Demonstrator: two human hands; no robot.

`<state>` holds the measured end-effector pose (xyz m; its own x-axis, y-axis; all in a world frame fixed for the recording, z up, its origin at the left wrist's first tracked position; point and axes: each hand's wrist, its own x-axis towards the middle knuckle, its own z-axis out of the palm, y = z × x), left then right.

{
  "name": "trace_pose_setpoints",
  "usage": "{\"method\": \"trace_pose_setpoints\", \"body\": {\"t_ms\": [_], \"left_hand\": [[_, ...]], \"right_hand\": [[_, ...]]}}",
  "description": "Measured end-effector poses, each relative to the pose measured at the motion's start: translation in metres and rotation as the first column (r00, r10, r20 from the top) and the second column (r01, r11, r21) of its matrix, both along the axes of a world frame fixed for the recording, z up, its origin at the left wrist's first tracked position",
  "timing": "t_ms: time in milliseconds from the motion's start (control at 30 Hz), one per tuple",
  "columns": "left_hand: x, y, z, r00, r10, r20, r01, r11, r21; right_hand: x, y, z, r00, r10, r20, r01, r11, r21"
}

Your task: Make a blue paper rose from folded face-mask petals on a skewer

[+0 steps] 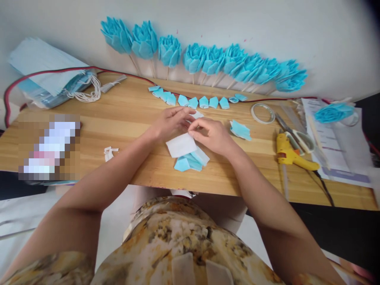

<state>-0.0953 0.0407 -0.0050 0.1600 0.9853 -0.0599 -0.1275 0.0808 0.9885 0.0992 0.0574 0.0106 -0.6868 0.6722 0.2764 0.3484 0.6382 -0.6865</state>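
Observation:
My left hand (173,123) and my right hand (210,135) come together over the middle of the table. A small piece of white fabric (196,114) shows between and behind their fingers. The left fingers are bent round its near side, their tips partly hidden; the right thumb and forefinger are pinched together at it. Just below the hands, a white rectangle of fabric (181,145) lies over several blue pieces (187,163). Right of my right hand rests a small stack of blue fabric pieces (240,130). Folded blue petals (204,102) line up beyond the hands.
Blue fabric flowers (170,51) on thin sticks lean against the wall. A pack of face masks (53,75) and a blurred-out phone (50,146) are at left. On the right are a tape roll (263,113), scissors (299,138), and a yellow glue gun (292,154) with its cord.

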Motion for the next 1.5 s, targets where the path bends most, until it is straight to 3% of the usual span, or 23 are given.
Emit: {"method": "trace_pose_setpoints", "body": {"t_ms": [133, 267, 433, 600, 800, 1033, 1233, 1500], "left_hand": [[-0.003, -0.003, 0.006, 0.998, -0.065, 0.015, 0.066, 0.998, -0.024], [-0.007, -0.003, 0.010, 0.975, -0.132, -0.177, 0.149, 0.985, 0.091], [-0.009, 0.000, 0.007, 0.942, -0.063, -0.330, 0.122, 0.979, 0.163], [-0.008, 0.002, 0.003, 0.963, 0.061, -0.262, -0.020, 0.988, 0.155], [-0.006, 0.003, 0.002, 0.980, 0.124, -0.157, -0.108, 0.988, 0.109], [-0.009, 0.007, -0.003, 0.973, 0.230, -0.033, -0.229, 0.972, 0.044], [-0.009, 0.007, -0.006, 0.972, 0.227, 0.053, -0.228, 0.974, 0.015], [-0.004, 0.004, -0.002, 0.986, 0.164, 0.041, -0.167, 0.984, 0.064]], "right_hand": [[0.006, 0.004, 0.002, 0.982, -0.165, -0.094, 0.159, 0.985, -0.068], [0.007, 0.007, -0.001, 0.956, -0.260, -0.136, 0.248, 0.964, -0.096], [0.010, 0.007, 0.001, 0.952, -0.249, -0.178, 0.221, 0.961, -0.165], [0.010, 0.008, -0.001, 0.980, -0.143, -0.137, 0.111, 0.969, -0.219], [0.006, 0.009, -0.008, 0.979, -0.146, -0.142, 0.106, 0.961, -0.256], [0.008, 0.012, -0.017, 0.996, -0.058, -0.071, 0.035, 0.957, -0.287], [0.009, 0.011, -0.006, 0.977, -0.200, -0.071, 0.185, 0.966, -0.179], [0.006, 0.013, -0.009, 0.935, -0.320, -0.152, 0.269, 0.921, -0.283]]}}
